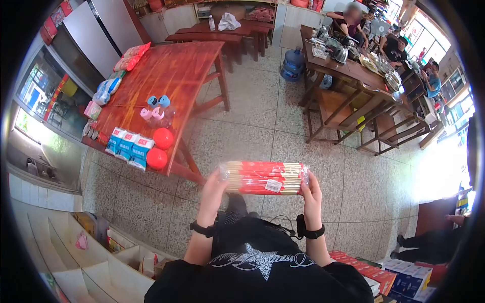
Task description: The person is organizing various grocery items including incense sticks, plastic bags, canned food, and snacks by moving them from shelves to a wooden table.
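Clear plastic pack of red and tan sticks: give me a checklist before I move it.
1. Left hand on one end of the pack: ok.
2. Right hand on the other end: ok.
3. Pack roughly level: ok.
4. White barcode label in view: ok, though its print is too small to read.
5. Wrapper sealed at both ends: cannot tell, the hands partly cover them.
6. Support beneath the pack: not ok, it is held over the speckled floor, off the red-brown wooden table.
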Motion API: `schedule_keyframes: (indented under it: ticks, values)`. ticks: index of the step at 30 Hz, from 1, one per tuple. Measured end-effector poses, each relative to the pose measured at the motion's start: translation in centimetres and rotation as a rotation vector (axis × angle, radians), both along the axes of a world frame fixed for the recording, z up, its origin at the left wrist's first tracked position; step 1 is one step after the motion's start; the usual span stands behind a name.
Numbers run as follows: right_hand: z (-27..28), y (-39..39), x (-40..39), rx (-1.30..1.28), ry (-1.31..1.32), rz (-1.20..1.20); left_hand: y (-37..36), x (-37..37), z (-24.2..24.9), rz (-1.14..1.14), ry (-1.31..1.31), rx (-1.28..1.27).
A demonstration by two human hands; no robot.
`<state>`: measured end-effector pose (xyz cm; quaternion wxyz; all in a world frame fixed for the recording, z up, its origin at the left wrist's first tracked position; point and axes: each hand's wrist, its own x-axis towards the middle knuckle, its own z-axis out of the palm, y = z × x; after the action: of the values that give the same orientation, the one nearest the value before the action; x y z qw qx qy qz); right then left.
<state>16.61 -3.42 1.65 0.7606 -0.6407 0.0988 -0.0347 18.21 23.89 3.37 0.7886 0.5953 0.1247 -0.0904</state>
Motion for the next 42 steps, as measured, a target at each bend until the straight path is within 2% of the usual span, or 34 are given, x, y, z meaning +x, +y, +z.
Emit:
schedule_keyframes:
  ticks: [7, 12, 14, 16, 18, 20, 22, 24, 25, 29, 31, 35, 38, 40, 42]
  values:
    - [-0.2, 3.4, 9.8, -0.055, -0.037, 0.119, 3.4, 9.3, -1.1, 0.009, -0.117, 0.055]
    - [3.0, 7.5, 18.2, -0.072, -0.109, 0.183, 7.1, 16.1, 1.8, 0.047, -0.241, 0.076]
    - [1.7, 8.8, 21.8, -0.181, -0.237, 0.104, 8.5, 18.6, 2.2, 0.074, -0.257, 0.065]
    - [1.1, 10.1, 24.1, -0.189, -0.233, 0.103, 9.6, 20.0, 2.0, 0.088, -0.229, 0.052]
    - [1.1, 11.5, 25.9, -0.2, -0.141, 0.103, 10.8, 21.4, 1.7, 0.122, -0.212, 0.436]
    - [0.5, 12.6, 27.3, -0.157, -0.075, 0.117, 12.5, 22.2, -2.0, 0.095, -0.226, 0.463]
    - [-0.4, 13.3, 29.3, -0.168, 0.044, 0.222, 13.6, 22.4, -1.6, 0.091, -0.238, 0.495]
    - [-1.0, 14.7, 31.7, -0.16, 0.088, 0.306, 13.9, 22.0, -0.7, 0.04, -0.14, 0.387]
    - [-1.3, 15.6, 33.0, -0.162, 0.097, 0.334, 14.3, 22.0, -1.8, 0.047, -0.104, 0.453]
    - [-2.5, 19.4, 38.9, -0.186, 0.072, 0.501, 14.7, 23.6, -3.8, 0.169, -0.113, 0.46]
    - [-3.0, 21.5, 42.9, -0.204, 0.024, 0.601, 14.5, 25.6, -3.7, 0.267, -0.142, 0.325]
    - [-3.2, 24.5, 51.1, -0.161, -0.002, 0.777, 15.1, 30.4, -4.7, 0.364, -0.113, 0.528]
    - [-3.9, 26.5, 57.5, -0.153, 0.027, 0.888, 15.1, 34.1, -5.1, 0.521, -0.104, 0.405]
    - [-3.4, 29.0, 60.9, -0.129, 0.041, 0.971, 15.7, 36.1, -4.8, 0.632, 0.03, 0.175]
    - [-2.5, 31.3, 62.7, -0.184, 0.113, 1.032, 16.5, 37.5, -4.4, 0.692, 0.076, 0.147]
